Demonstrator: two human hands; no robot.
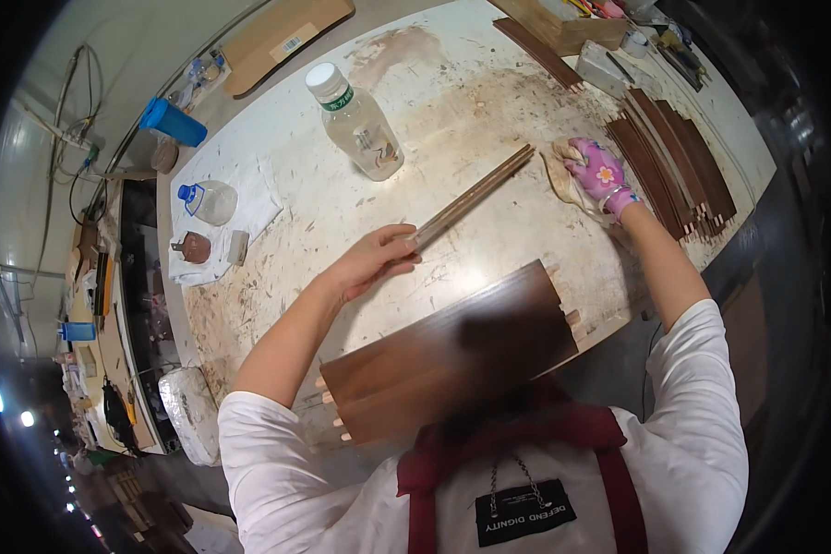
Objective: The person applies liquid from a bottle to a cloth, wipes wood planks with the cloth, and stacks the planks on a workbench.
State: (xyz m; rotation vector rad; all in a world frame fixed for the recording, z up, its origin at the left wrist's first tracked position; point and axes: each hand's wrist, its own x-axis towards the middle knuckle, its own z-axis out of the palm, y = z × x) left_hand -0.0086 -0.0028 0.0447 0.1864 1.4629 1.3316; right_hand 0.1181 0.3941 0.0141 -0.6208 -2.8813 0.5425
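Observation:
My bare left hand (379,261) grips the near end of a narrow brown wooden board (475,192), which points away to the right and is seen nearly edge-on. On my right hand (604,175) is a pink glove with a flower print. Its fingers close on a crumpled beige rag (558,177), just beyond the board's far end. Closest to my body lies a wide, glossy dark-brown wooden panel (434,346) with short pale tenons at its ends. Beside my right hand, several dark wooden slats (688,162) lie in a group.
A large clear bottle (365,134) with a white cap stands on the worn white table (277,319). At left, a small blue-capped bottle (214,201) rests on a white cloth (266,205). A blue cup (174,122) and cardboard (291,37) lie beyond. More slats (537,54) are at the back right.

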